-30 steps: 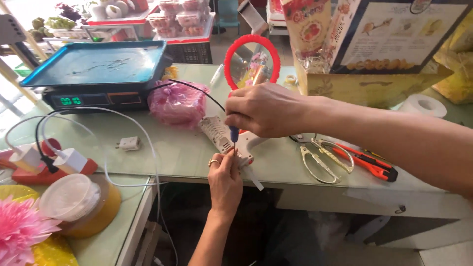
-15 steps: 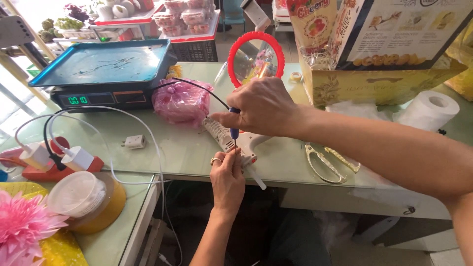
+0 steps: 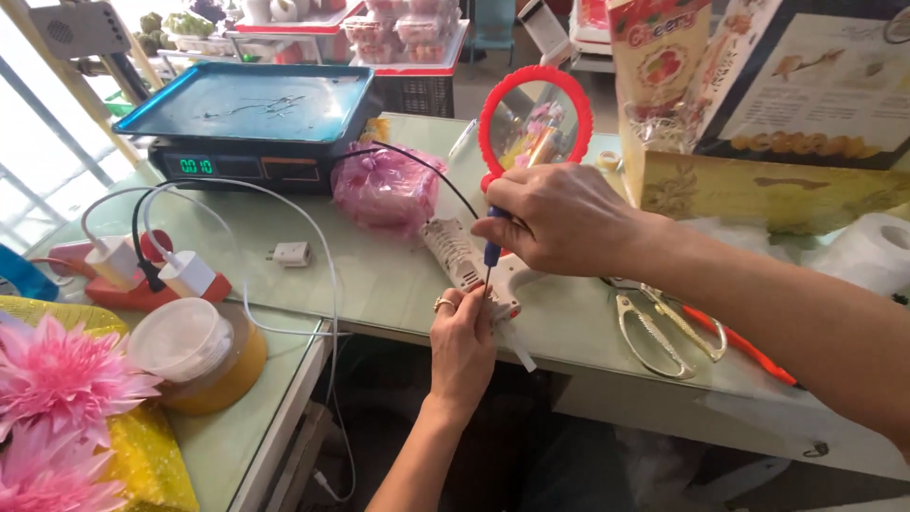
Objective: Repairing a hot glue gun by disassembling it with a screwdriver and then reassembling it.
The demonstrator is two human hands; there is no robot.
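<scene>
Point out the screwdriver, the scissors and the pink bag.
screwdriver (image 3: 491, 252), head view, on its blue handle below the right hand.
scissors (image 3: 654, 334), head view, on the pale handle loops.
pink bag (image 3: 384, 188), head view, on its crinkled middle.

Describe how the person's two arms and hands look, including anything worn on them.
Both forearms are bare, with no sleeves, gloves or watch in view. The left hand wears a gold-coloured ring on one finger. The right hand shows no ring or band that I can see. Nails look short and unpainted.

Pale green glass-topped tables (image 3: 379, 284), perhaps daylight from a left window (image 3: 38, 161).
</scene>
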